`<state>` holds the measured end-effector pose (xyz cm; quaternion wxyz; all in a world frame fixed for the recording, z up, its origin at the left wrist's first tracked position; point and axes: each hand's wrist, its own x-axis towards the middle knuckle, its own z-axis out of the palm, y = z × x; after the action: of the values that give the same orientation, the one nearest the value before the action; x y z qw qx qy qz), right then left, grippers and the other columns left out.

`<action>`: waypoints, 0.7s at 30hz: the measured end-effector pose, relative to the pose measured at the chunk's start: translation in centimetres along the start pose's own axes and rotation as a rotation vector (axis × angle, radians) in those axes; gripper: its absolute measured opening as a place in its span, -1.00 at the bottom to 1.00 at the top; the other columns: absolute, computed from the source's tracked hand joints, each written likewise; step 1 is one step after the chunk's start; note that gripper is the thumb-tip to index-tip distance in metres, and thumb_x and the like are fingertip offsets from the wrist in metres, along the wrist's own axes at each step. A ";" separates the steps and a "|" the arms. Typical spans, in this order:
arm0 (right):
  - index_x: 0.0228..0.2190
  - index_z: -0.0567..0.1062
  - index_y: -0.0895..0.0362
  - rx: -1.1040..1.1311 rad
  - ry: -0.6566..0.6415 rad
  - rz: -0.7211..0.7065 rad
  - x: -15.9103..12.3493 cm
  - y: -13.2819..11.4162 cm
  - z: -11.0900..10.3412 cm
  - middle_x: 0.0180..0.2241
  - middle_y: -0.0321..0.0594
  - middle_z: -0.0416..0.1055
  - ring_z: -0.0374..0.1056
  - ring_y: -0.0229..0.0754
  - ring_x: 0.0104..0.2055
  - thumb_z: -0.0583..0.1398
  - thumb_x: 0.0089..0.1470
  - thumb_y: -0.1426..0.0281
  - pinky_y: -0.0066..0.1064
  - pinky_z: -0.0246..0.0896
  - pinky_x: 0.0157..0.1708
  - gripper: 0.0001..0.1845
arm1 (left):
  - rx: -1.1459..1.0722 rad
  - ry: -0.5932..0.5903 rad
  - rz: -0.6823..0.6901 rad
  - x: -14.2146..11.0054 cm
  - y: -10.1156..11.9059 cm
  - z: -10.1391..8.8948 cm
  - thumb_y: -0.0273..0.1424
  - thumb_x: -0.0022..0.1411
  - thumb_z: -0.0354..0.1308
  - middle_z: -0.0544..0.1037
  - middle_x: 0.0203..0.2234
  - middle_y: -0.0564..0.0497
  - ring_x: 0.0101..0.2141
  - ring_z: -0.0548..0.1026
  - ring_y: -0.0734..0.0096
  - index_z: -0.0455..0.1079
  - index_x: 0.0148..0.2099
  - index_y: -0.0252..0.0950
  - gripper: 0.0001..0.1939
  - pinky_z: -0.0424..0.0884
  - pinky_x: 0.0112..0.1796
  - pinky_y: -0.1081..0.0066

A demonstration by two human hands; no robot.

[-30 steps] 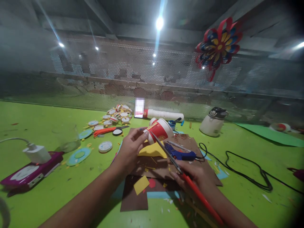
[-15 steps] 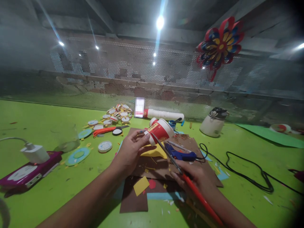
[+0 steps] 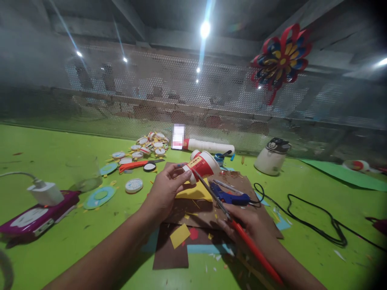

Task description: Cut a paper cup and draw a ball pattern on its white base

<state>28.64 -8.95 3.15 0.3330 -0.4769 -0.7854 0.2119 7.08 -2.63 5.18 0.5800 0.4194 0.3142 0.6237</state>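
My left hand (image 3: 165, 189) grips the rim end of a red and white paper cup (image 3: 203, 164) that lies tilted on its side above a yellow paper piece (image 3: 195, 192). In my right hand (image 3: 246, 221) are red-handled scissors (image 3: 223, 209), fingers wrapped round the handles. Their blades point up and left and the tip meets the cup near its rim. Both hands hover over brown card sheets (image 3: 199, 213). A blue glue gun (image 3: 231, 197) lies on the card just right of the scissor blades.
On the green table (image 3: 45, 157) lie a pile of round paper discs (image 3: 148, 147), an orange cutter (image 3: 133, 166), a purple device with a white plug (image 3: 39, 205), a black cable (image 3: 314, 221) and a white pot (image 3: 270, 155). A paper flower (image 3: 281, 56) hangs on the mesh wall.
My left hand has turned the cup slightly and shifted its fingers on the rim. The scissors stay in almost the same place against the cup.
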 end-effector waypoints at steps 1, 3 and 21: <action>-0.12 0.64 0.12 0.015 0.003 0.007 0.0 0.0 0.1 -0.35 -0.18 0.62 0.54 -0.02 -0.23 0.14 0.19 0.36 -0.33 0.46 -0.26 -0.67 | 0.011 0.002 0.007 0.0 0.0 0.0 -0.30 -0.08 0.51 0.62 -0.25 -0.09 -0.31 0.60 0.30 0.50 -0.15 -0.36 -0.55 0.58 -0.25 0.29; -0.13 0.64 0.12 0.044 0.013 0.006 0.1 -0.2 0.2 -0.34 -0.19 0.62 0.53 -0.05 -0.26 0.14 0.18 0.36 -0.34 0.45 -0.26 -0.68 | 0.036 0.000 0.019 -0.2 -0.1 0.1 -0.30 -0.08 0.50 0.63 -0.24 -0.10 -0.30 0.60 0.29 0.50 -0.13 -0.35 -0.54 0.56 -0.23 0.29; -0.15 0.65 0.10 -0.005 0.057 0.006 -0.1 0.5 0.8 -0.34 -0.23 0.61 0.52 -0.08 -0.32 0.13 0.18 0.41 -0.38 0.41 -0.34 -0.68 | -0.002 0.008 -0.020 -0.5 -0.1 0.3 -0.32 0.04 0.43 0.60 -0.15 -0.11 -0.25 0.58 0.30 0.48 -0.12 -0.32 -0.63 0.55 -0.22 0.35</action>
<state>28.41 -8.82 2.29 0.3532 -0.4859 -0.7747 0.1972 7.36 -3.17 5.12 0.5856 0.4129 0.3201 0.6198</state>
